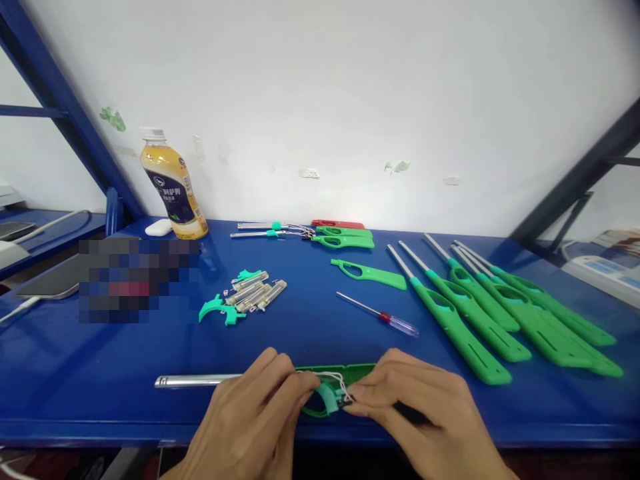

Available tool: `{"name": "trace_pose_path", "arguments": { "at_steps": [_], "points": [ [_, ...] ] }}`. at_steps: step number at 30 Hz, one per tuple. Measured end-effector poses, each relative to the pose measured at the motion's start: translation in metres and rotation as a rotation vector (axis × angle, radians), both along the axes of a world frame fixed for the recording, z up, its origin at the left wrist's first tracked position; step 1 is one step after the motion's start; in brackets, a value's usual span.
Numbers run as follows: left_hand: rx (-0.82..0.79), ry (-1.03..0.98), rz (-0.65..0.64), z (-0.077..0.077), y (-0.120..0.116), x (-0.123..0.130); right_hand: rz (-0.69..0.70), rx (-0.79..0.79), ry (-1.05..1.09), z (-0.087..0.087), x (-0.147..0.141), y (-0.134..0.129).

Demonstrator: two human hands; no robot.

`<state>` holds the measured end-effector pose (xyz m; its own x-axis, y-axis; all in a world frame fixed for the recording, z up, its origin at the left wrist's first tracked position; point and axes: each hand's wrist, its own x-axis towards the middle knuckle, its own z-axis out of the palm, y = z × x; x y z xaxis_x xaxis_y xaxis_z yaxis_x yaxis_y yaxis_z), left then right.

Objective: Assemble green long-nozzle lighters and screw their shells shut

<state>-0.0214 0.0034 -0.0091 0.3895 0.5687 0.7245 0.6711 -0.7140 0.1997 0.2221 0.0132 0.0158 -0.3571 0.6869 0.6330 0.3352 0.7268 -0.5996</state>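
An opened green lighter shell (313, 411) lies at the table's front edge between my hands, with a silver tube (193, 381) reaching out to the left. Inside it are a teal trigger (329, 398) and white wires (335, 377). My left hand (255, 407) is closed on the lighter near the tube's base, its fingertips beside the trigger. With thumb and fingers pinched, my right hand (420, 400) holds the ends of the white wires by a small black part, right of the trigger.
Finished-looking green lighters (465, 327) lie at the right, beside a screwdriver (395, 323) and a loose green shell half (373, 274). Centre left are clear cartridges (255, 293) and teal triggers (215, 307). Behind stand a bottle (175, 190) and tubes with wires (255, 233).
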Motion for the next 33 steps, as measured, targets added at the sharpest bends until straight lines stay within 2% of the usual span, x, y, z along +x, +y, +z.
{"name": "trace_pose_path", "arguments": {
  "at_steps": [5, 9, 18, 24, 33],
  "points": [
    [-0.069, -0.02, -0.001, 0.004, -0.0006, 0.0014, -0.032, -0.199, 0.058, 0.003, 0.0019, -0.0001],
    [-0.094, -0.021, -0.03, 0.0047, -0.0005, 0.0, -0.021, -0.258, 0.076, 0.0013, 0.0029, 0.0015],
    [-0.053, -0.017, -0.053, 0.0032, 0.0001, -0.0025, -0.01, -0.204, 0.135, 0.0016, 0.0, -0.0015],
    [-0.078, -0.023, -0.051, 0.0032, -0.0011, -0.0021, -0.025, -0.095, 0.103, 0.001, 0.0009, -0.002],
    [-0.103, -0.033, -0.061, 0.0014, -0.0001, -0.0019, -0.032, -0.119, 0.109, 0.0019, 0.0018, -0.0018]
  ]
}}
